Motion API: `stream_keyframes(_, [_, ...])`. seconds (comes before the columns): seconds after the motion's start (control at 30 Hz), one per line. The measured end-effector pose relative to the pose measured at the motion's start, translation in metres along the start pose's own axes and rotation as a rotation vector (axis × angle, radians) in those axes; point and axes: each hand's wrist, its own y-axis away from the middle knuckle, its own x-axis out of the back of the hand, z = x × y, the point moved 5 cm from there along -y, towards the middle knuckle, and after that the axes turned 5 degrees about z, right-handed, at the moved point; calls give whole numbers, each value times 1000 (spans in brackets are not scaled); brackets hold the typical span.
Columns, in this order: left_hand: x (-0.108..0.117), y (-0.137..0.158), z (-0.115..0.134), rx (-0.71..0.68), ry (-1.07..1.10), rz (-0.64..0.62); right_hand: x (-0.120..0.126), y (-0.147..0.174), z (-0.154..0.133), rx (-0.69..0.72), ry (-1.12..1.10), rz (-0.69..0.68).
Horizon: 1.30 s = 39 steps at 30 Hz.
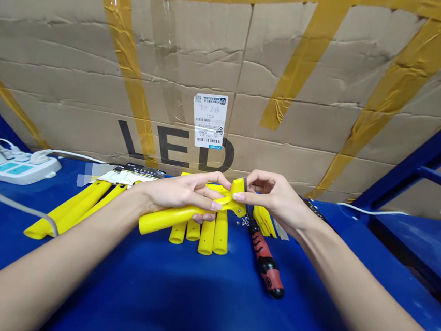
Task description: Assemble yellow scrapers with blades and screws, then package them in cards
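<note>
My left hand (197, 197) is closed around a yellow plastic handle (174, 219), a round tube that widens into a flared head at the right. My right hand (272, 196) pinches that flared head between thumb and fingers, where a thin dark edge shows along it; whether this is a separate part I cannot tell. Below the head, several small screws or nuts (244, 221) lie on the blue table (176, 296). A screwdriver (267, 264) with a red and black grip rests just under my right hand. Several more yellow handles (206, 237) lie behind my left hand.
At the left lie yellow handles (80, 204) with black-and-white cards (134, 174). A white power strip (17, 167) with cables sits at the far left. Flat yellow pieces (264, 222) lie behind my right hand. A taped cardboard box (201, 44) stands along the back, between blue metal posts (412, 158).
</note>
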Motion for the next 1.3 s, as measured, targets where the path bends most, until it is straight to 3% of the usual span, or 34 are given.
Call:
stream_keyframes(0.13, [0, 0, -2, 11, 48, -7, 0, -2, 4, -24, -39, 0])
stream_keyframes(0.27, [3, -2, -6, 27, 133, 20, 3, -3, 2, 33, 66, 23])
stream_keyframes(0.4, [7, -8, -8, 4, 232, 119, 21, -5, -4, 50, 135, 138])
stream_keyframes(0.5, [13, -11, -8, -10, 288, 227, 43, -6, -6, 30, 496, 239])
stream_keyframes(0.6, [19, -12, -10, -15, 319, 281, 52, -7, 3, -62, 952, 72])
stream_keyframes(0.7, [22, -13, -12, -25, 342, 271, 55, -7, 13, -123, 1140, 26])
stream_keyframes(0.93, [14, -13, -11, 2, 308, 251, 50, -7, 21, -184, 1241, 53])
stream_keyframes(1.3, [23, -11, -11, 10, 306, 313, 19, 2, 7, -185, 1208, -79])
